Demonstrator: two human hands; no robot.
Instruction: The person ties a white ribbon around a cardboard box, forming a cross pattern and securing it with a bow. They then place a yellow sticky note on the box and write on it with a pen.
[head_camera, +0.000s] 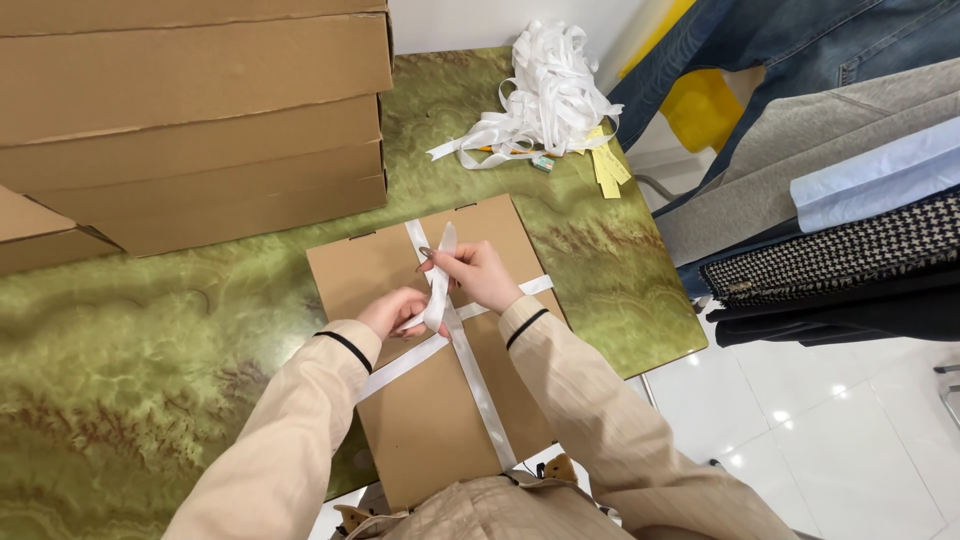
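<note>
A flat brown cardboard box (420, 420) lies on the green marbled table (150, 340) in front of me, crossed lengthwise and widthwise by a white ribbon (480, 390). Both hands work over the middle of the box where the ribbon strands cross. My left hand (392, 311) pinches the ribbon low, near the crossing. Just above it, my right hand (482, 275) grips a ribbon loop that stands upright between the fingers. Beige sleeves with black cuffs cover both arms.
A stack of large flat cardboard boxes (190, 120) fills the far left of the table. A heap of loose white ribbon (545, 95) with yellow tags (608, 170) lies at the far edge. Clothes on a rack (830, 200) hang to the right over white floor tiles.
</note>
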